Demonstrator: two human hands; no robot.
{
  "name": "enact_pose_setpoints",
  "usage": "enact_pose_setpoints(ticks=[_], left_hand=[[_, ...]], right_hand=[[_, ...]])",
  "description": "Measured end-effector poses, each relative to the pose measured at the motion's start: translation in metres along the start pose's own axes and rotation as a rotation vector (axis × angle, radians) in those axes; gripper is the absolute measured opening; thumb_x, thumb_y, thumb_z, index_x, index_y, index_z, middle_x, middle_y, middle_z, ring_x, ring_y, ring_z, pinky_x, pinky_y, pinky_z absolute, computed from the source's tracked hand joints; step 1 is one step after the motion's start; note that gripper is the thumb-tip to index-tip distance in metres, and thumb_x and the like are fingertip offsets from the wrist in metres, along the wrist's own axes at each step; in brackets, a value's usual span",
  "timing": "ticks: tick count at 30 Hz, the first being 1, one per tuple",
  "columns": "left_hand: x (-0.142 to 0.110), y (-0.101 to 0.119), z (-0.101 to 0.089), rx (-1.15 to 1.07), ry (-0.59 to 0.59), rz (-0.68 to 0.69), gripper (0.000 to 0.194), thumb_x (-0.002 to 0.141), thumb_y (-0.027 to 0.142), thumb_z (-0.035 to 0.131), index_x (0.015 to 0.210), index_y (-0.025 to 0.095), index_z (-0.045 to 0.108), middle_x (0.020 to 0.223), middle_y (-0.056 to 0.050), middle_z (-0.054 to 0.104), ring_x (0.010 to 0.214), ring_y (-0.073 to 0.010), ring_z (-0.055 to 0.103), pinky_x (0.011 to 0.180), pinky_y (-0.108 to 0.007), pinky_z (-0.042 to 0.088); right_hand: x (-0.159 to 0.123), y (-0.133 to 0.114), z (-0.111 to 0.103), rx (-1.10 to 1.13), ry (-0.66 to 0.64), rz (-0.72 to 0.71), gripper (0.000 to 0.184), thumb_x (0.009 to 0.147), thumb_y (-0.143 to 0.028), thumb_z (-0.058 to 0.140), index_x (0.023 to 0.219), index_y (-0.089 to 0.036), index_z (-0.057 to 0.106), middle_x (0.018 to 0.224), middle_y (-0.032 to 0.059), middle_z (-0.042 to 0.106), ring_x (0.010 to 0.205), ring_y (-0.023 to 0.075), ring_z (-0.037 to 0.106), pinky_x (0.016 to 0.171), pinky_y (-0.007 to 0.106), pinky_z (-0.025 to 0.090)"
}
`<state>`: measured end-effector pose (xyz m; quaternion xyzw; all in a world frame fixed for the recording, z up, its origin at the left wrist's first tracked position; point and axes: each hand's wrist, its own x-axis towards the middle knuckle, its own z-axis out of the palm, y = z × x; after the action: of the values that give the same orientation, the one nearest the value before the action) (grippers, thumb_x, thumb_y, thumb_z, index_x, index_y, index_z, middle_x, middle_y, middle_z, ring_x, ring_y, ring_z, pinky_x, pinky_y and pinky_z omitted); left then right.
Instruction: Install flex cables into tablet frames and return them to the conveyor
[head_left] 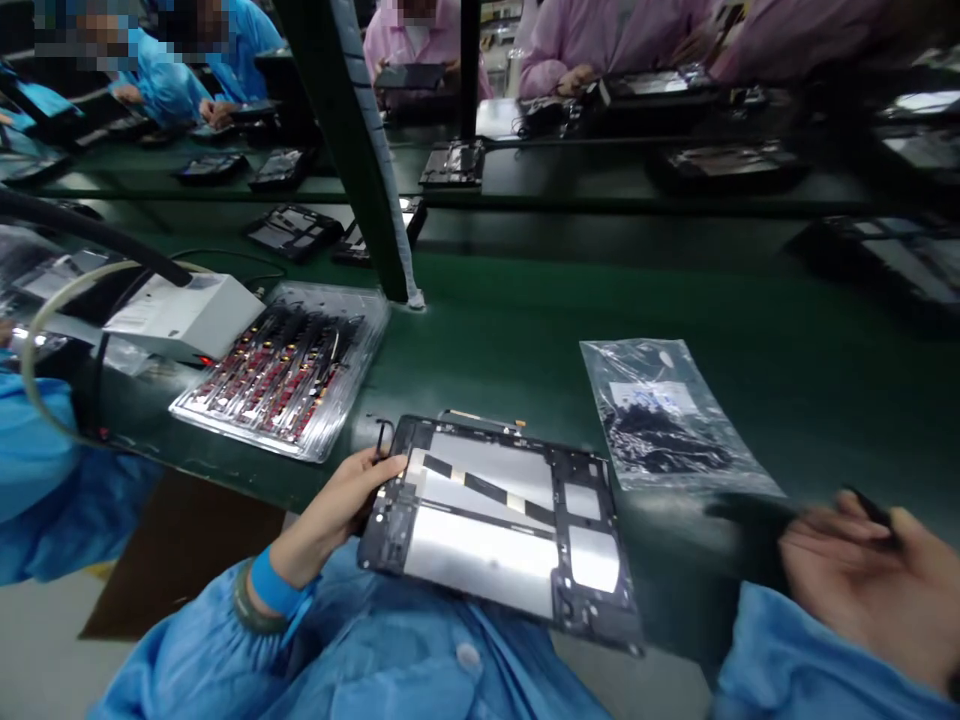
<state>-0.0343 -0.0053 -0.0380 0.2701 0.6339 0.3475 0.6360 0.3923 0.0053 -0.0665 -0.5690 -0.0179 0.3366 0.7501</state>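
My left hand (356, 492) grips the left edge of an opened tablet (480, 545), its thumb on top. The tablet tilts over the front edge of the bench, with silver plates, a black frame and a strip of ribbon cable showing inside. A thin flex cable (487, 418) sticks out at its far edge. Off to the right, my right hand (862, 580) is blurred, its fingers closed around a dark slim object (870, 515) whose kind I cannot make out. A clear plastic bag (675, 430) of small black parts lies between that hand and the tablet.
At left, a clear tray (322, 440) holds several circuit boards, beside a white box (184, 315) with a hose. A green post (352, 150) rises from the green bench (487, 350). Opened tablets (292, 230) lie along the line. Co-workers in blue and pink sit opposite; a blue sleeve (52, 480) is at left.
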Motion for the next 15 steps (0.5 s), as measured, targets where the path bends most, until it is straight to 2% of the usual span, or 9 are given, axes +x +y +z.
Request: enact_pose_setpoints(ticks=[2, 4, 6, 8, 10, 12, 14, 15], left_hand=[[0.005, 0.0, 0.001, 0.11, 0.071, 0.124, 0.051, 0.063, 0.044, 0.08, 0.1, 0.013, 0.066, 0.085, -0.005, 0.07, 0.075, -0.0169, 0.064, 0.068, -0.025, 0.048], [0.005, -0.001, 0.001, 0.264, 0.188, 0.231, 0.053, 0.063, 0.042, 0.079, 0.105, 0.013, 0.065, 0.086, -0.004, 0.068, 0.074, -0.0161, 0.062, 0.068, -0.025, 0.047], [0.003, 0.001, 0.001, 0.405, 0.325, 0.311, 0.054, 0.067, 0.041, 0.076, 0.111, 0.013, 0.063, 0.069, 0.001, 0.062, 0.059, -0.0121, 0.055, 0.059, -0.024, 0.043], [0.0, 0.004, 0.003, 0.451, 0.384, 0.369, 0.054, 0.072, 0.042, 0.072, 0.117, 0.014, 0.06, 0.055, 0.007, 0.051, 0.047, -0.0094, 0.043, 0.051, -0.022, 0.037], [-0.002, 0.008, 0.006, 0.39, 0.312, 0.41, 0.049, 0.078, 0.044, 0.068, 0.116, 0.015, 0.06, 0.058, 0.005, 0.055, 0.044, -0.0077, 0.039, 0.047, -0.021, 0.034], [-0.002, 0.011, 0.011, 0.242, 0.176, 0.434, 0.042, 0.083, 0.046, 0.064, 0.113, 0.017, 0.059, 0.079, -0.002, 0.067, 0.044, -0.0049, 0.038, 0.044, -0.02, 0.031], [-0.002, 0.012, 0.017, 0.058, 0.106, 0.477, 0.039, 0.086, 0.047, 0.061, 0.114, 0.02, 0.056, 0.096, -0.005, 0.069, 0.042, -0.0023, 0.034, 0.041, -0.019, 0.027], [-0.002, 0.011, 0.02, -0.03, 0.096, 0.503, 0.038, 0.087, 0.046, 0.06, 0.115, 0.021, 0.055, 0.097, -0.004, 0.069, 0.041, -0.0016, 0.032, 0.039, -0.018, 0.025]], right_hand=[[-0.02, -0.002, 0.009, 0.004, -0.068, 0.071, 0.019, 0.073, -0.022, 0.063, 0.055, -0.016, 0.06, 0.055, -0.0023, 0.032, 0.042, 0.0017, 0.029, 0.027, 0.016, 0.018], [-0.043, -0.001, 0.021, -0.008, -0.146, 0.047, 0.02, 0.062, -0.022, 0.071, 0.053, -0.017, 0.055, 0.053, -0.0032, 0.036, 0.043, 0.0029, 0.033, 0.028, 0.015, 0.025], [-0.067, 0.003, 0.036, -0.057, -0.264, -0.014, 0.026, 0.053, -0.022, 0.079, 0.056, -0.019, 0.053, 0.052, -0.003, 0.046, 0.044, 0.0051, 0.041, 0.032, 0.015, 0.035], [-0.088, 0.012, 0.053, -0.172, -0.419, -0.064, 0.028, 0.055, -0.028, 0.082, 0.064, -0.019, 0.057, 0.052, -0.0031, 0.056, 0.043, 0.0085, 0.049, 0.037, 0.021, 0.045], [-0.105, 0.024, 0.071, -0.313, -0.605, -0.088, 0.028, 0.063, -0.036, 0.081, 0.073, -0.02, 0.061, 0.053, -0.0022, 0.062, 0.045, 0.0129, 0.057, 0.045, 0.027, 0.052], [-0.116, 0.04, 0.089, -0.454, -0.767, -0.09, 0.028, 0.07, -0.041, 0.078, 0.078, -0.02, 0.061, 0.056, -0.0012, 0.066, 0.049, 0.0158, 0.063, 0.052, 0.031, 0.056], [-0.121, 0.057, 0.102, -0.578, -0.857, -0.091, 0.031, 0.073, -0.045, 0.075, 0.08, -0.02, 0.059, 0.057, -0.0003, 0.067, 0.052, 0.0175, 0.066, 0.054, 0.031, 0.056], [-0.122, 0.064, 0.107, -0.626, -0.877, -0.097, 0.032, 0.074, -0.047, 0.074, 0.08, -0.019, 0.059, 0.056, 0.0001, 0.067, 0.052, 0.0181, 0.067, 0.055, 0.031, 0.056]])
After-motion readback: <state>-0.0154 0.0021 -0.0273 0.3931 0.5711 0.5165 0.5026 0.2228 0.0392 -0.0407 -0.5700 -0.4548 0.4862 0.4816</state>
